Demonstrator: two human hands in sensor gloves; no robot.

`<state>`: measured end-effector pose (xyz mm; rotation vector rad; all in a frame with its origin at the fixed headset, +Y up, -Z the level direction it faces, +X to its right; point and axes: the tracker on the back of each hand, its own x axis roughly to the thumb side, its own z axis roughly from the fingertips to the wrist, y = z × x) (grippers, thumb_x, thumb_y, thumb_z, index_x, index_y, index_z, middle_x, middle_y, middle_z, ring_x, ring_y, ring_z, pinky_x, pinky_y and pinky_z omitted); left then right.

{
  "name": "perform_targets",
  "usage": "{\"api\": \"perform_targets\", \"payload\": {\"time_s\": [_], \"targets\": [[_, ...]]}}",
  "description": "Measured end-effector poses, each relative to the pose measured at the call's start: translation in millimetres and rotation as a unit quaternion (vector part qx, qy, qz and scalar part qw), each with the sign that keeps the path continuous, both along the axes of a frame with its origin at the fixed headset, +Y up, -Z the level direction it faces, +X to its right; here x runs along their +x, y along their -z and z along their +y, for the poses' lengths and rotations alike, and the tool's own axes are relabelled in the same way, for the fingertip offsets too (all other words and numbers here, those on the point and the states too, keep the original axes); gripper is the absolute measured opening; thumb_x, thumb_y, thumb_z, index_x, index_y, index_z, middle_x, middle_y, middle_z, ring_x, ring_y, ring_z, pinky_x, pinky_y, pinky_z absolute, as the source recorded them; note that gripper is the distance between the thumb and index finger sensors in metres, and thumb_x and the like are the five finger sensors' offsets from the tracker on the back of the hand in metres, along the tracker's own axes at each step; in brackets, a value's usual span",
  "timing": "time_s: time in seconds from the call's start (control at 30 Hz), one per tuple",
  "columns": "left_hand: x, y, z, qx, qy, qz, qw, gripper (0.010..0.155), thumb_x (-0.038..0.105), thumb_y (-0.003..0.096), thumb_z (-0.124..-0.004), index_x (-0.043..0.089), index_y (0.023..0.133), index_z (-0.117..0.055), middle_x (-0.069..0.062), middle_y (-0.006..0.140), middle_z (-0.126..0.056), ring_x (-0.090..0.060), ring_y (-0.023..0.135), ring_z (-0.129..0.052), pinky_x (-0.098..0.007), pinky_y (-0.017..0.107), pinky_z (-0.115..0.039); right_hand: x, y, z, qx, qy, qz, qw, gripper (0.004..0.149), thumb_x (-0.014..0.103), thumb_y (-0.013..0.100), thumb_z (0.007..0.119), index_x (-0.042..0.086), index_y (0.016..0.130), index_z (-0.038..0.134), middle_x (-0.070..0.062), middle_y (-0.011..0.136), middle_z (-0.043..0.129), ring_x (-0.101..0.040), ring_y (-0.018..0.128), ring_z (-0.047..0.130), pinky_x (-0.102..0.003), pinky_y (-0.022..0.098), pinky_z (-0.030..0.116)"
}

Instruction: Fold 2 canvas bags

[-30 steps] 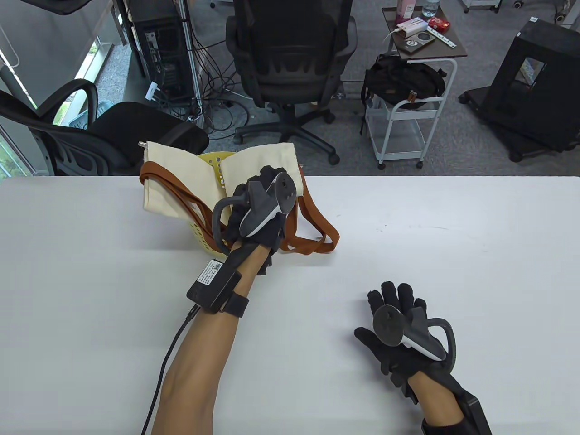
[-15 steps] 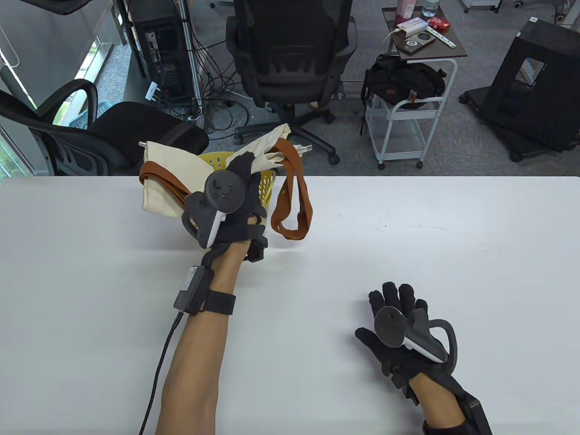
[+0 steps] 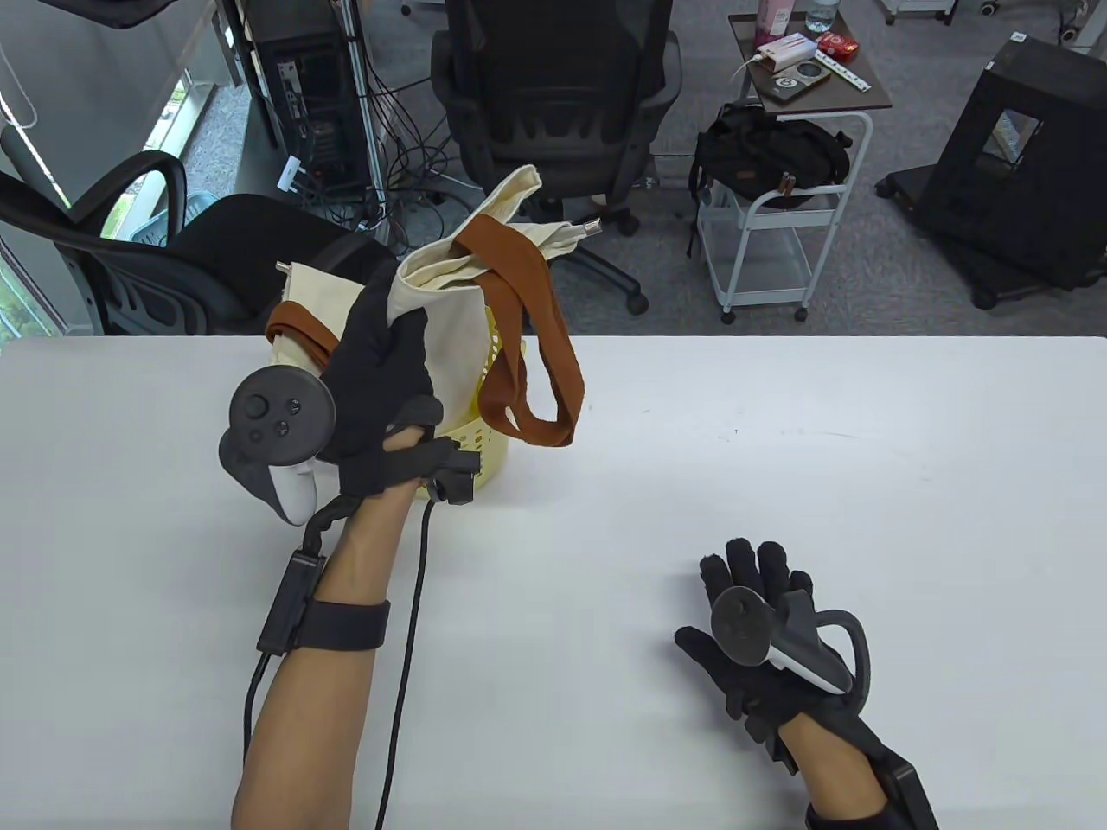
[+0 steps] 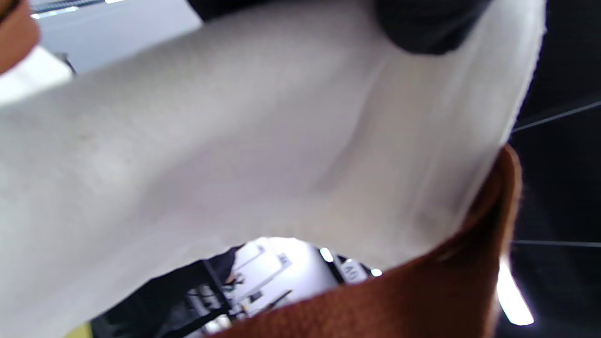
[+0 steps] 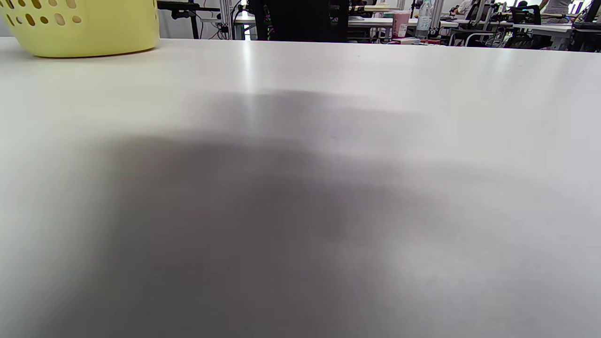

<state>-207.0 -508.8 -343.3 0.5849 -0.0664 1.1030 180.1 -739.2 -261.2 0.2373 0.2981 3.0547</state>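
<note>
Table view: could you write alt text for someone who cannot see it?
A gloved left hand holds a cream canvas bag with brown straps above a yellow basket on a white table. A second bag sits in the basket, and the right hand rests open on the table.

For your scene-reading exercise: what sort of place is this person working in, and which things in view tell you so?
Probably an office or lab workspace: black swivel chairs stand beyond the white table, a computer tower sits amid tangled cables, and the right wrist view shows further desks behind.
</note>
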Motion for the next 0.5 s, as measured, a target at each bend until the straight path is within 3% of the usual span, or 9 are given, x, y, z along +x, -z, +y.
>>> {"api": "perform_targets", "payload": {"time_s": [0.27, 0.5], "targets": [[-2.8, -42.5, 19.5, 0.059, -0.092, -0.069, 0.992, 0.047, 0.042, 0.0461, -0.078, 0.037, 0.093, -0.072, 0.01, 0.102, -0.078, -0.017, 0.094, -0.093, -0.033, 0.07, -0.082, -3.5, -2.9, 3.1, 0.003, 0.009, 0.005, 1.0, 0.082, 0.065, 0.042, 0.051, 0.025, 0.108, 0.023, -0.01, 0.115, 0.006, -0.043, 0.103, 0.003, -0.067, 0.073, 0.019], [-7.1, -63.2, 0.3, 0.028, -0.156, -0.102, 0.982, 0.047, 0.041, 0.0453, -0.08, 0.033, 0.091, -0.076, 0.005, 0.098, -0.082, -0.02, 0.087, -0.097, -0.036, 0.064, -0.084, -2.8, -3.7, 4.4, 0.002, 0.019, 0.004, 1.0, 0.082, 0.065, 0.042, 0.051, 0.025, 0.108, 0.023, -0.009, 0.115, 0.006, -0.043, 0.103, 0.003, -0.067, 0.073, 0.019]]}}
